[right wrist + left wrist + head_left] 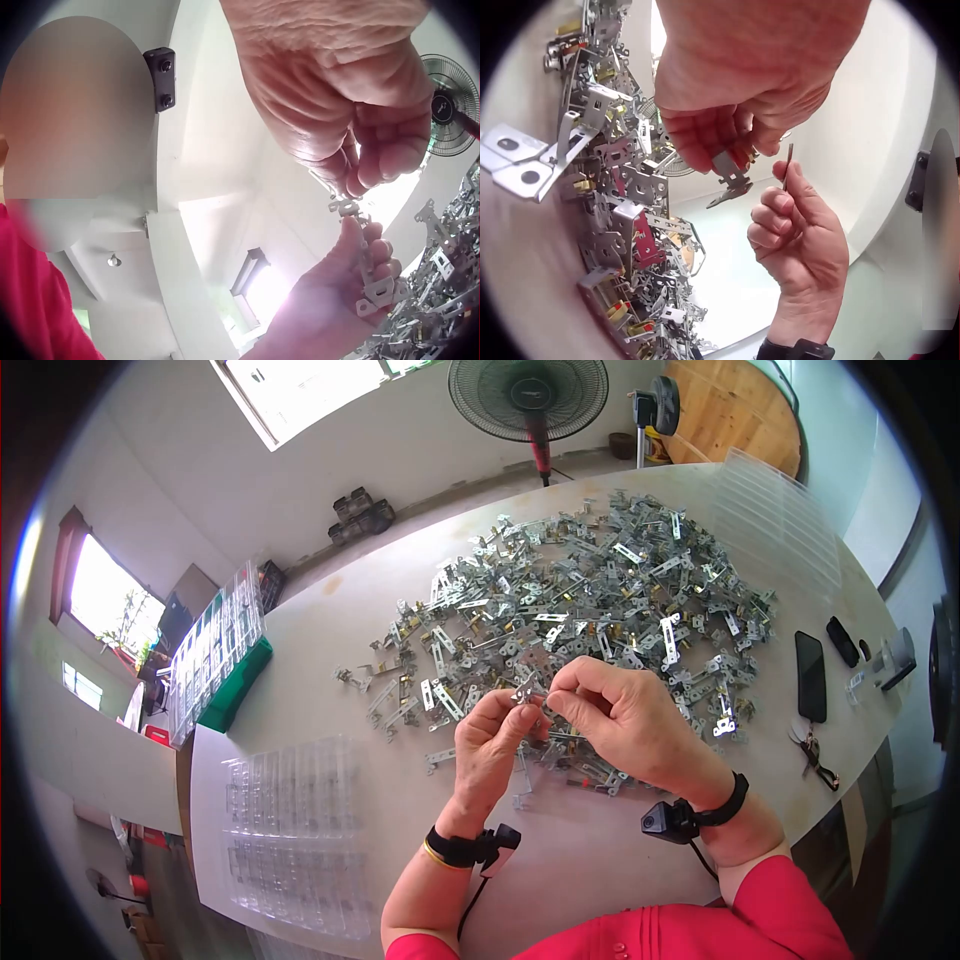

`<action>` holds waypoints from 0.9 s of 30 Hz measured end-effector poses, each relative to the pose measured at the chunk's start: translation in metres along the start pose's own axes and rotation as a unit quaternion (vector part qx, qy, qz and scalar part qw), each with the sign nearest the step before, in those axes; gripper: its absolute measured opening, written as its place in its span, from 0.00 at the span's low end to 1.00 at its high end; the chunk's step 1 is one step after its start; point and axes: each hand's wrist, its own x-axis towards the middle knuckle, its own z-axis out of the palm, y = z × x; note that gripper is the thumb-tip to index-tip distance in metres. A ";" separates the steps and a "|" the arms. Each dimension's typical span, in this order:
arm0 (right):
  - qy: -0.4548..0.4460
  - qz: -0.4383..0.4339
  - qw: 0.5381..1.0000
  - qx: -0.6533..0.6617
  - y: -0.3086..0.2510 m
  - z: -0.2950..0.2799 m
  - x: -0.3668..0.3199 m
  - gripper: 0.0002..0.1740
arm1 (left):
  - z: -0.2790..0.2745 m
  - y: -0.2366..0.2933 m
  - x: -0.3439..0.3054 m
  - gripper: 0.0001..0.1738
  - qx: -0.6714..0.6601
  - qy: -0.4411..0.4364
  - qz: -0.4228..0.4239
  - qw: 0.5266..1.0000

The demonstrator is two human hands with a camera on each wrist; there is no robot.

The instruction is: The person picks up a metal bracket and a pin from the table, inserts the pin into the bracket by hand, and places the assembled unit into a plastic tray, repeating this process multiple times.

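Left grip (487, 748): narrow, my thumb and curled fingers pinching one metal bracket (730, 176) above the near edge of the heap
Right grip (632, 718): narrow too, thumb and fingertips pinching a thin piece (790, 155) just beside the bracket; I cannot tell from its edge what part it is
Bracket's feel: I judge it light and stiff, smooth enough to twist between my fingertips, and the stamped edges may be sharp
Bracket's hold: best taken by the flat body between thumb and forefinger, leaving the tabs and holes uncovered
Thin piece's feel: likely very light and perhaps springy; a pinch on its flat faces near one end should steady it, while a hard squeeze could bend it or flick it away
Clear trays (290, 835): lying to my left on the pale tabletop (310, 660), probably thin and easily cracked
Heap of metal parts (610, 600): spread just beyond my hands, tangled, so one pulled by a tab may drag others along
Phone (811, 678): right of the heap, well apart from my work
Fan (528, 395): standing beyond the far edge
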 end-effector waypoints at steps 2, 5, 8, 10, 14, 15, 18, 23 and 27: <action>-0.005 -0.019 0.999 -0.026 -0.001 -0.001 0.000 0.04 | 0.000 0.000 -0.001 0.11 0.026 -0.001 -0.013 1.000; 0.005 -0.034 0.998 -0.053 0.004 0.002 0.000 0.04 | 0.002 -0.001 -0.002 0.11 0.042 0.007 -0.018 0.999; 0.026 -0.065 0.992 -0.107 0.009 0.003 0.000 0.04 | 0.002 0.000 -0.003 0.11 0.056 0.015 -0.023 0.998; 0.028 -0.072 0.990 -0.120 0.011 0.004 0.000 0.04 | 0.005 0.002 -0.003 0.10 0.070 0.026 -0.023 0.997; 0.016 -0.039 0.994 -0.105 0.008 0.002 -0.002 0.08 | 0.013 0.002 -0.005 0.07 0.123 0.059 0.003 0.991; 0.017 -0.038 0.994 -0.106 0.008 0.002 -0.002 0.08 | 0.012 0.001 -0.006 0.07 0.123 0.058 0.003 0.991; 0.004 -0.043 0.995 -0.093 0.009 0.000 -0.001 0.10 | 0.011 -0.004 -0.006 0.07 0.196 0.033 0.029 0.980; -0.033 0.003 0.993 -0.117 0.008 0.000 -0.001 0.08 | 0.011 -0.007 -0.004 0.09 0.321 0.039 0.116 0.939; -0.013 -0.046 0.988 -0.146 0.017 0.003 -0.001 0.07 | 0.016 -0.009 -0.004 0.09 0.364 0.056 0.159 0.916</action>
